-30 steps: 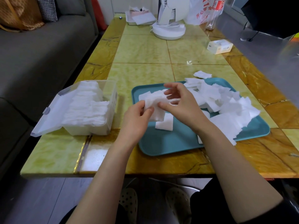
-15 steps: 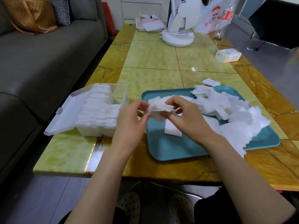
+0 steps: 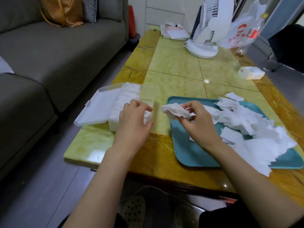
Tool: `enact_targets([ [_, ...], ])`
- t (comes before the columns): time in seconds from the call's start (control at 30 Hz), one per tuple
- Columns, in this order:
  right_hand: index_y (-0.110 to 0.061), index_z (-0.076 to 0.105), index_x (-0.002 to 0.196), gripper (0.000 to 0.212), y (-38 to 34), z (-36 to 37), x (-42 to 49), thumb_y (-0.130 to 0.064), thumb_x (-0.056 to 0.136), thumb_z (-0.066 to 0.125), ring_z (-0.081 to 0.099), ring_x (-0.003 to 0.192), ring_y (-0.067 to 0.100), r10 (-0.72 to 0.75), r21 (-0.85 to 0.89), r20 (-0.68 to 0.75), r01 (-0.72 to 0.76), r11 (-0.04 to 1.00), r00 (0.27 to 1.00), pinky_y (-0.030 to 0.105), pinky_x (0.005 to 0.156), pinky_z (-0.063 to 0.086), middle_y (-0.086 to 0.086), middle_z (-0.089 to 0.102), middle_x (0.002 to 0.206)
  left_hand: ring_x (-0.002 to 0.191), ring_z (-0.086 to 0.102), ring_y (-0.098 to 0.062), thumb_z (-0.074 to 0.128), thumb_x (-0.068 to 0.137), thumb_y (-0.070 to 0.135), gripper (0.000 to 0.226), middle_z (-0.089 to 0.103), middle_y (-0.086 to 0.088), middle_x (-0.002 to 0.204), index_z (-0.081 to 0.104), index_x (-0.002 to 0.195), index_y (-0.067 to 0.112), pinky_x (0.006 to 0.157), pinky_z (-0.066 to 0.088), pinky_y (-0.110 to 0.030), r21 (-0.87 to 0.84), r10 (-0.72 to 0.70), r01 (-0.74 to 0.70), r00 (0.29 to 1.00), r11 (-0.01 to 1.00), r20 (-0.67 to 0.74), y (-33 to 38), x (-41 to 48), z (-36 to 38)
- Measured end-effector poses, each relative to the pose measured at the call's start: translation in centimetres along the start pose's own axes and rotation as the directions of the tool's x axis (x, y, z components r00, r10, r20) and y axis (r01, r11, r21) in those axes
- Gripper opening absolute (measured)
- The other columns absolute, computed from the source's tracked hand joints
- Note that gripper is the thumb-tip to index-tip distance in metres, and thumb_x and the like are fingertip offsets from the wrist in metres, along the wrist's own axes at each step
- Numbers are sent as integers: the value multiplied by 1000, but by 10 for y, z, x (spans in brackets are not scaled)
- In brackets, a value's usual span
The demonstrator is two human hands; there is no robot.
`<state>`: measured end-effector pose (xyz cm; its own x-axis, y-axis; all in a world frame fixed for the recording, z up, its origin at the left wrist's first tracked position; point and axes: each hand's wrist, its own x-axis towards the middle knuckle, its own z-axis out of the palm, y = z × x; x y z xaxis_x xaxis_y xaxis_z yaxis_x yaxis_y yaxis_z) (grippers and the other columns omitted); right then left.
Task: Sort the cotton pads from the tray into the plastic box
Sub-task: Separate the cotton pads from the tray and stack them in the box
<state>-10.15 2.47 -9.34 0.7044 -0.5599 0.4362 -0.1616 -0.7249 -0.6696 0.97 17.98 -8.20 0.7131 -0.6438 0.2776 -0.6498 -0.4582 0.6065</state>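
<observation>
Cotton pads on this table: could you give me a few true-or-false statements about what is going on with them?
1. The right hand holds a bunch of cotton pads in its fingers. True.
2. The plastic box has its lid closed. False: the lid lies open to the box's left.
3. Many loose pads lie on the teal tray. True.
4. The plastic box is empty. False: a row of pads stands inside it.
5. The left hand is over the tray. False: it is at the plastic box.

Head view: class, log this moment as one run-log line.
left hand at plastic box, grip unclear | right hand pinches pad bunch over tray | loose pads on tray
</observation>
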Motion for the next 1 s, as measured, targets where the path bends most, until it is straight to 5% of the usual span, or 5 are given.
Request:
enact_targets([
  [0.27,-6,56,85,10,-61,30,67,-5,77,62,47,72,15,-205,-66,-38,202,977,978,16,60,34,5,56,83,113,38,-18,65,86,31,30,48,5,116,62,116,27,82,20,-28,140,-74,71,997,988,15,-1,-7,-7],
  [0.5,-7,63,102,20,-58,53,98,-14,84,58,56,96,32,-70,-520,477,345,781,876,34,69,40,14,64,99,116,38,-19,58,90,29,31,47,4,123,57,121,27,88,24,-29,185,-87,76,995,980,49,2,-9,-11],
  [0.77,-4,67,90,14,-65,67,92,-15,82,65,54,73,21,-128,-320,506,323,891,853,32,67,41,7,64,81,117,38,-21,52,93,25,28,47,2,124,56,121,26,90,27,-30,189,-88,75,994,979,59,5,-9,-15],
  [0.9,-4,63,97,15,-56,61,90,-7,82,63,50,76,17,-96,-296,549,301,906,830,16,60,34,2,58,85,118,38,-21,52,93,25,28,47,1,124,55,121,26,91,27,-31,187,-90,77,994,979,65,4,-9,-16],
  [1.0,-6,56,109,22,-51,58,90,-11,87,58,56,95,26,-30,-356,610,307,883,792,26,75,40,8,61,101,119,38,-21,51,94,24,28,47,1,126,55,122,26,93,27,-31,185,-94,79,993,980,75,4,-9,-17],
])
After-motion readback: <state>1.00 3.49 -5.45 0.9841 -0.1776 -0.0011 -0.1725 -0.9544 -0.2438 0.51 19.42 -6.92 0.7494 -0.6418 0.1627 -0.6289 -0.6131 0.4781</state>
